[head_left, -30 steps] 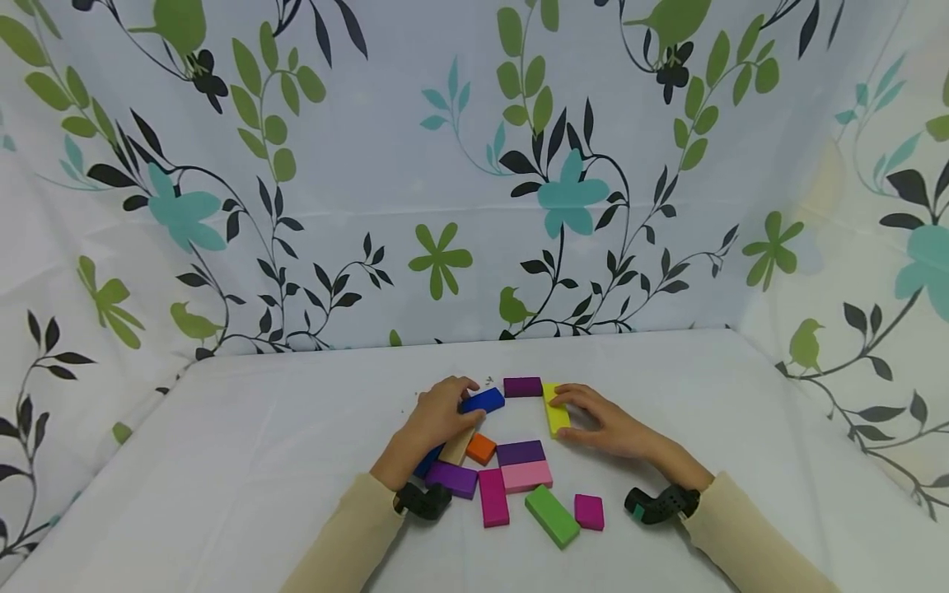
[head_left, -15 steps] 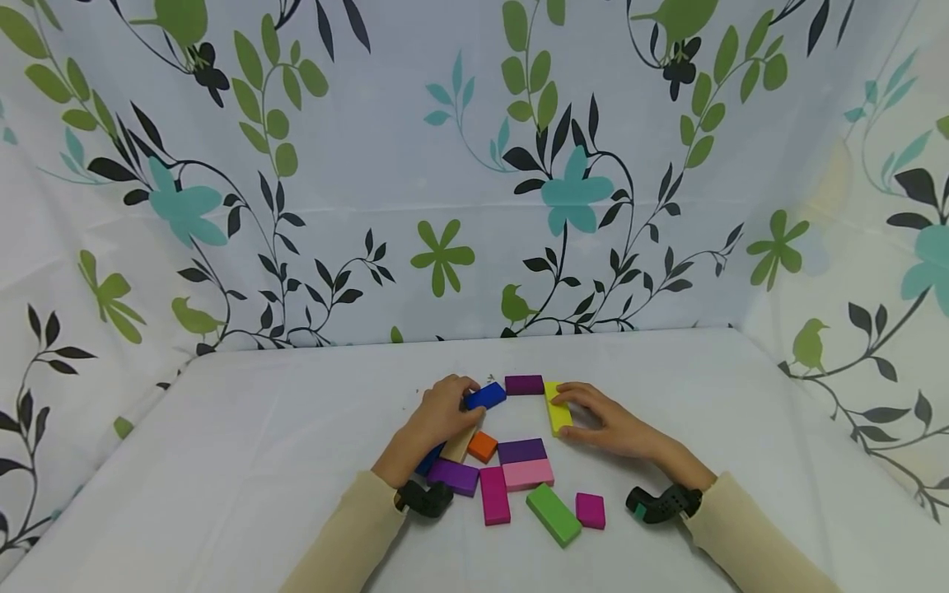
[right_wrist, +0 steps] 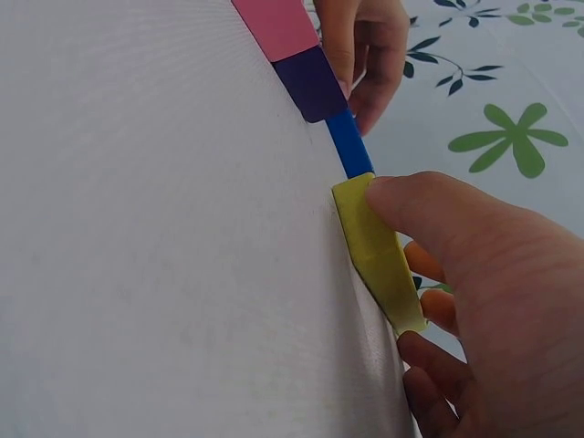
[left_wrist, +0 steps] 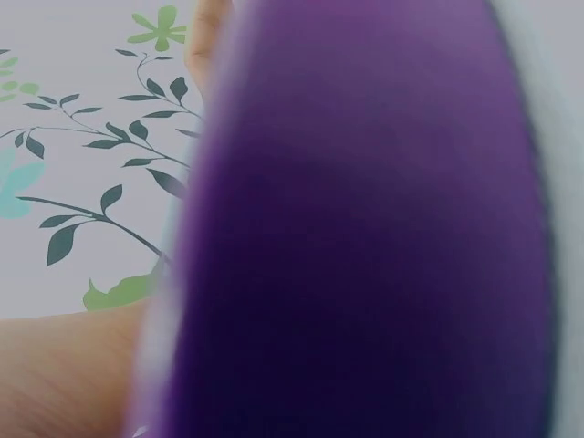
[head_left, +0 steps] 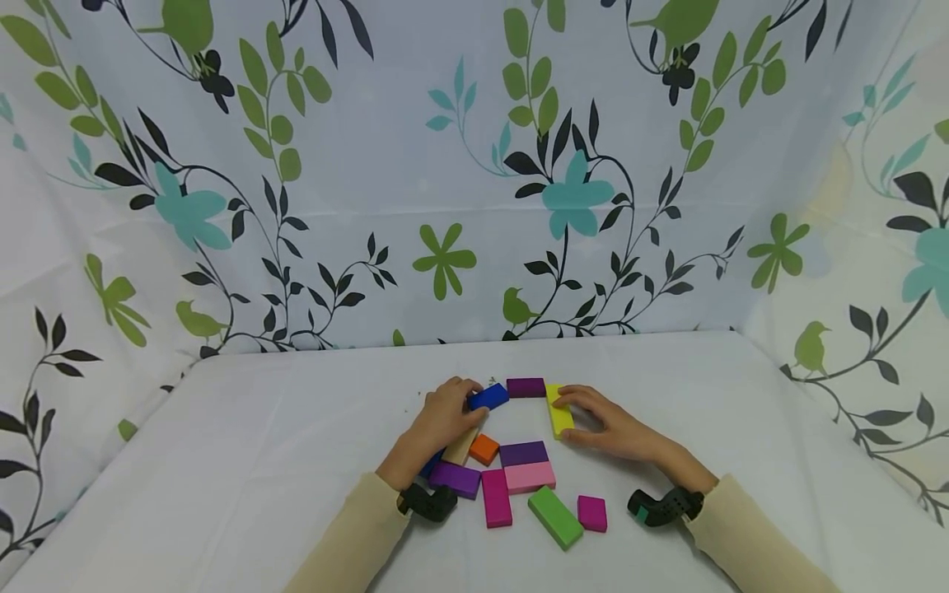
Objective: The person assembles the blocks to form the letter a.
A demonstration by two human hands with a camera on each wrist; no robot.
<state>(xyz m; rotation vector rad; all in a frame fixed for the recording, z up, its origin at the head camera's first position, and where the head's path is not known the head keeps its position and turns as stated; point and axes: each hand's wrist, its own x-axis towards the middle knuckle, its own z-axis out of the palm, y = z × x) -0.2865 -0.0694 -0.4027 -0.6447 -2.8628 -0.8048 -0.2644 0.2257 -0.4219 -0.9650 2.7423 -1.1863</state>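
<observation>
In the head view my left hand point(head_left: 445, 418) pinches a blue block point(head_left: 489, 397) at its left end, thumb in front and fingers behind. The block lies slanted, its right end close to a dark purple block point(head_left: 525, 387). My right hand point(head_left: 611, 424) holds a yellow block point(head_left: 559, 412) by its right side; the right wrist view shows the thumb on the yellow block point(right_wrist: 379, 246) and fingertips along its far side. The yellow block's far end meets the dark purple block. A blurred purple block point(left_wrist: 365, 219) fills most of the left wrist view.
Nearer me lie a wooden block point(head_left: 460, 449), an orange block point(head_left: 484, 449), a violet block point(head_left: 455, 479), a pink block point(head_left: 530, 477), a magenta block point(head_left: 497, 498), a green block point(head_left: 556, 517) and a small magenta block point(head_left: 592, 513). A patterned curtain point(head_left: 334, 189) stands behind the table.
The blue block has shifted slightly away from me, with the left hand on it. The right hand and the yellow block stay in place.
</observation>
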